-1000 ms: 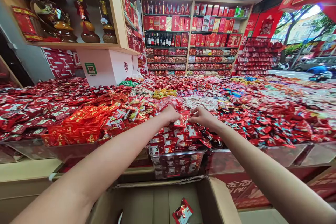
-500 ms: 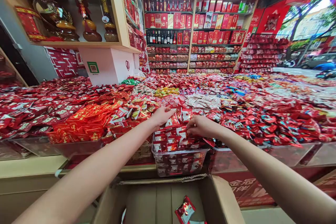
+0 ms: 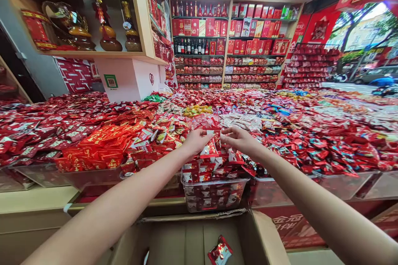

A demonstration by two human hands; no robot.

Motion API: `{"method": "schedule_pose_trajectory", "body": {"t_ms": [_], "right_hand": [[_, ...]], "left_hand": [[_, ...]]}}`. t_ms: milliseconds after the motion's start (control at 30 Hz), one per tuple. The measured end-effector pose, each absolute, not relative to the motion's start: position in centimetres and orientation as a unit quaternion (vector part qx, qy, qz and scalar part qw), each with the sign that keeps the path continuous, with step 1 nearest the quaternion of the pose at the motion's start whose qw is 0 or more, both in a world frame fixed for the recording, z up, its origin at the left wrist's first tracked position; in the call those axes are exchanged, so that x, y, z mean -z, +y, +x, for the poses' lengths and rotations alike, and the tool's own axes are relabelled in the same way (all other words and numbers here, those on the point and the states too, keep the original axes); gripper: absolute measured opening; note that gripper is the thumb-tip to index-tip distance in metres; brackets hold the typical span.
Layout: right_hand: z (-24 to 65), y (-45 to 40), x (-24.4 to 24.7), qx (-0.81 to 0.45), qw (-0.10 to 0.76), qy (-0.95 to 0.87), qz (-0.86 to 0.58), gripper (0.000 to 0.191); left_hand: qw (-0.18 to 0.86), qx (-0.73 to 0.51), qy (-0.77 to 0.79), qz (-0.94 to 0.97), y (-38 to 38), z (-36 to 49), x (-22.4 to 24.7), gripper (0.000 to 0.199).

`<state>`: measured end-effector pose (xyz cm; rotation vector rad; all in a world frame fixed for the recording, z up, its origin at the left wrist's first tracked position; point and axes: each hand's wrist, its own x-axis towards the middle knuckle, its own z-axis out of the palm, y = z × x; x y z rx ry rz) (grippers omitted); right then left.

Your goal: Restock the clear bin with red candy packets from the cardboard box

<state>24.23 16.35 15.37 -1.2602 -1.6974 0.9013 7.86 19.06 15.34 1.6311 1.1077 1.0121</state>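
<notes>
My left hand [image 3: 196, 142] is closed over the back of a clear plastic bin [image 3: 215, 183], its thumb and fingers pinching a small red-and-white candy packet [image 3: 210, 149]. Facing it, my right hand [image 3: 239, 138] has its thumb and fingertips at the right edge of a red-topped candy packet [image 3: 216, 133], pinched between them. Below both hands, similar packets [image 3: 199, 172] stand in rows inside the bin. Right under the bin is an open cardboard box [image 3: 174, 236], with a red packet [image 3: 220, 250] lying at its bottom.
Heaps of wrapped candy [image 3: 307, 145] spread on both sides, with orange-red packets [image 3: 104, 143] to the left. A white pillar [image 3: 120, 78] and a glass-shelved cabinet [image 3: 93, 53] rise at the left. Shelves of bottles and gift boxes [image 3: 230, 29] line the back wall.
My right hand has risen from the packets in the bin to the level of my left hand. The left hand has shifted slightly right, and the two are closer together.
</notes>
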Motion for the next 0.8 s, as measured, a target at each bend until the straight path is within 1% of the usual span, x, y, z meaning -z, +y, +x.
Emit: {"method": "schedule_pose_trajectory", "body": {"t_ms": [100, 267, 300, 367, 467, 533, 567, 667, 733, 800], "right_hand": [[24.0, 16.3, -15.0, -0.43, 0.479, -0.621, -0.446, 0.028], [24.4, 16.3, -14.3, -0.46, 0.489, -0.606, -0.426, 0.027], [24.6, 16.4, -14.3, -0.46, 0.488, -0.608, -0.425, 0.026], [24.9, 16.6, -14.7, -0.451, 0.482, -0.612, -0.436, 0.024], [25.0, 17.3, -15.3, -0.398, 0.456, -0.622, -0.497, 0.018], [24.7, 17.9, -15.5, -0.36, 0.425, -0.634, -0.537, 0.012], [24.4, 18.2, -15.4, -0.34, 0.405, -0.646, -0.55, 0.014], [23.1, 18.6, -15.0, -0.229, 0.34, -0.71, -0.572, 0.025], [22.4, 18.6, -14.8, -0.143, 0.319, -0.736, -0.579, 0.026], [22.1, 18.5, -14.8, -0.096, 0.314, -0.746, -0.58, 0.021]], "left_hand": [[0.47, -0.412, 0.383, 0.68, 18.0, 8.7, -15.7, 0.017], [0.514, -0.378, 0.316, 0.702, 16.8, 9.1, -16.0, 0.018], [0.503, -0.365, 0.326, 0.713, 16.9, 9.0, -16.0, 0.019], [0.443, -0.337, 0.372, 0.743, 17.4, 8.5, -16.2, 0.028], [0.334, -0.311, 0.449, 0.768, 18.7, 7.3, -16.5, 0.04], [0.307, -0.303, 0.468, 0.771, 19.4, 6.6, -16.5, 0.044], [0.297, -0.295, 0.473, 0.775, 19.7, 6.4, -16.4, 0.045], [0.273, -0.263, 0.489, 0.786, 20.1, 6.3, -16.0, 0.046], [0.255, -0.242, 0.502, 0.79, 20.2, 6.6, -15.8, 0.042], [0.237, -0.225, 0.514, 0.793, 20.4, 6.8, -15.6, 0.038]]}}
